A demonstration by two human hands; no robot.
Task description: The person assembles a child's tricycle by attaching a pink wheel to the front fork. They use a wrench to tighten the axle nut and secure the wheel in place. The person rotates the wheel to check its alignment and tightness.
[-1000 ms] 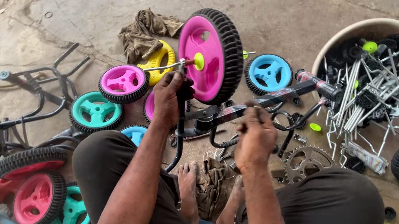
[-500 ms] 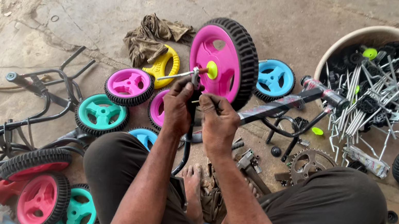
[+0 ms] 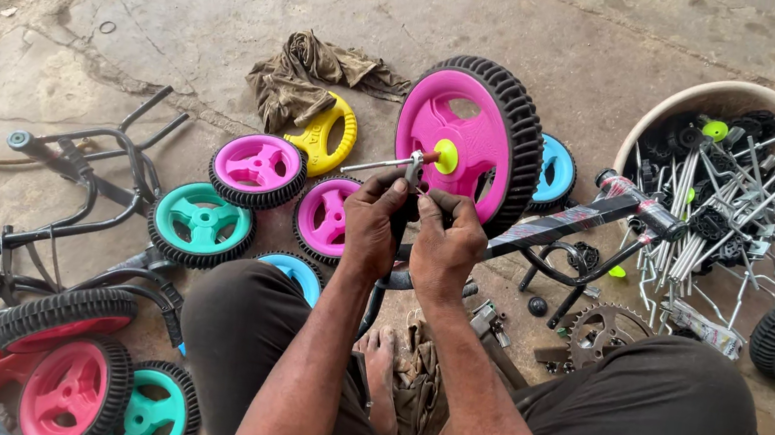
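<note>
Your right hand (image 3: 448, 241) has come in from the frame to meet your left hand (image 3: 372, 226); both pinch, fingers closed, at the metal axle (image 3: 383, 162) beside the big pink wheel (image 3: 466, 148); that wheel stands upright before your knees, small wheels (image 3: 258, 169) lying left of it.
</note>
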